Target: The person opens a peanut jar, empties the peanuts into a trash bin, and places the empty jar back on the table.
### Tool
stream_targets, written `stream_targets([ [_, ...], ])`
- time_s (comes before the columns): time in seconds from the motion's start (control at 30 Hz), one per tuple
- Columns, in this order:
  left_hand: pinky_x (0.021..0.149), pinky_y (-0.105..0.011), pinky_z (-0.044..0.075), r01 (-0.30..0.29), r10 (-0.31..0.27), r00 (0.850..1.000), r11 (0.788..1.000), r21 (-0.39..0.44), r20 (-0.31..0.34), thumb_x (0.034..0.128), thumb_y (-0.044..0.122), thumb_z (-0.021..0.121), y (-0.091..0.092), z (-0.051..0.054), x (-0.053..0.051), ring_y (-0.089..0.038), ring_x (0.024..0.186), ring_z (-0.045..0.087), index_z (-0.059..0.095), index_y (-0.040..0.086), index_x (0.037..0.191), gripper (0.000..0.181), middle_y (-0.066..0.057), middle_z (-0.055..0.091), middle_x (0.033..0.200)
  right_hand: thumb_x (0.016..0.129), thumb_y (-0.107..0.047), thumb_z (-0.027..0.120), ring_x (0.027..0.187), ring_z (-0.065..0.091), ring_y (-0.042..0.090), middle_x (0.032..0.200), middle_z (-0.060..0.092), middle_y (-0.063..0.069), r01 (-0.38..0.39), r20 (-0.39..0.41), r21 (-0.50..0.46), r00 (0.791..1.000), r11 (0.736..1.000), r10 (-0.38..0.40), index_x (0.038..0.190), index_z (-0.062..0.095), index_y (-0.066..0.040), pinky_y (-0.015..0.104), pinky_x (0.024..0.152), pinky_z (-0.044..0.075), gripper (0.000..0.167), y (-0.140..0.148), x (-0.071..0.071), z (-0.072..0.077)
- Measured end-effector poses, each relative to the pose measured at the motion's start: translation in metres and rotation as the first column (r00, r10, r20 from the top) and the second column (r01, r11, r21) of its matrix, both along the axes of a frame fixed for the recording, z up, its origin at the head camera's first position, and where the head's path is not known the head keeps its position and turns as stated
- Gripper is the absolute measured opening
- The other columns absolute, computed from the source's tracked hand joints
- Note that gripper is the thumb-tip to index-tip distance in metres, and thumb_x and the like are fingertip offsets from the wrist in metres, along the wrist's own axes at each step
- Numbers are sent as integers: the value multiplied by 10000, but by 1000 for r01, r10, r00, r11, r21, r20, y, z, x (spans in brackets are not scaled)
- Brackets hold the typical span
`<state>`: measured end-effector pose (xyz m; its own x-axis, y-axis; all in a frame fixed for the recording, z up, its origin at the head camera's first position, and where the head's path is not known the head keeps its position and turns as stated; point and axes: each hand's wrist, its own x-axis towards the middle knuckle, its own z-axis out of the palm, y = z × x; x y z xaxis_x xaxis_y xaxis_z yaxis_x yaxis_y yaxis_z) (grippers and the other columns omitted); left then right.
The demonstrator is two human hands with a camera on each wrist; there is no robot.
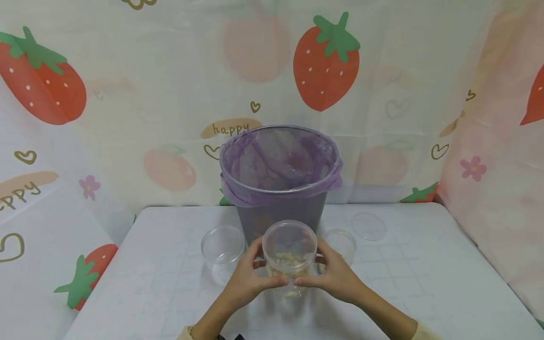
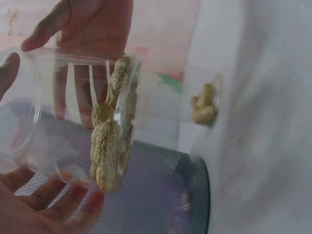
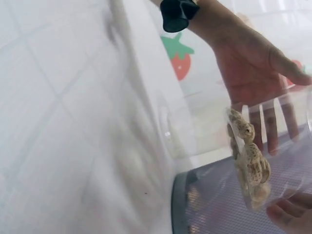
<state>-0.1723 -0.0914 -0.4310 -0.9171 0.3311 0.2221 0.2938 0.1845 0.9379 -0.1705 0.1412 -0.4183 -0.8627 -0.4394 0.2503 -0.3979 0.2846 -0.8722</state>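
A clear plastic jar [image 1: 290, 245] with several unshelled peanuts [image 2: 105, 146] on its bottom is held upright between both hands, just above the table in front of the mesh bin. My left hand [image 1: 250, 278] grips its left side, thumb at the front and fingers around the back. On the other side my right hand [image 1: 337, 278] grips it the same way. The right wrist view shows the peanuts [image 3: 251, 163] through the jar's wall, with the left hand [image 3: 253, 68] beyond.
A mesh bin [image 1: 278, 215] lined with a purple bag [image 1: 280, 189] stands behind the jar. Another clear jar [image 1: 223, 252] is to the left. At right, a third jar [image 1: 342, 243] holds a few peanuts [image 2: 204, 105], with a clear round lid [image 1: 369, 226] beyond it.
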Motion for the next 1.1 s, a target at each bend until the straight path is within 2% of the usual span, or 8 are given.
stream_targets([
  [0.47, 988, -461, 464, -30, 28, 997, 999, -37, -66, 716, 271, 872, 4, 28, 3, -237, 1242, 515, 397, 220, 1463, 887, -21, 508, 1418, 776, -217, 821, 1326, 442, 417, 1458, 472, 161, -37, -77, 27, 996, 999, 39, 1485, 347, -67, 597, 976, 472, 866, 6, -8, 25],
  [0.63, 985, -465, 458, -44, 41, 996, 998, -39, -85, 712, 294, 875, 5, 34, 4, -232, 1245, 508, 415, 237, 1447, 869, -8, 519, 1409, 766, -226, 832, 1293, 493, 372, 1442, 495, 142, -41, -92, 41, 995, 998, 45, 1487, 353, -89, 499, 967, 514, 875, 7, -8, 34],
  [0.8, 1004, -484, 449, -45, 43, 996, 999, -27, -75, 715, 294, 874, 5, 37, 5, -237, 1264, 498, 402, 218, 1456, 881, -20, 514, 1421, 755, -232, 843, 1275, 515, 328, 1436, 507, 113, -38, -106, 47, 993, 998, 42, 1487, 361, -114, 388, 958, 519, 884, 7, -8, 37],
  [1.1, 1014, -464, 464, -13, 13, 996, 1000, 4, -85, 724, 275, 869, 6, 37, 5, -258, 1275, 512, 389, 184, 1459, 882, -43, 517, 1419, 775, -214, 824, 1232, 537, 356, 1425, 507, 145, -54, -102, 47, 993, 997, 58, 1483, 359, -77, 342, 934, 529, 858, 7, -8, 36],
])
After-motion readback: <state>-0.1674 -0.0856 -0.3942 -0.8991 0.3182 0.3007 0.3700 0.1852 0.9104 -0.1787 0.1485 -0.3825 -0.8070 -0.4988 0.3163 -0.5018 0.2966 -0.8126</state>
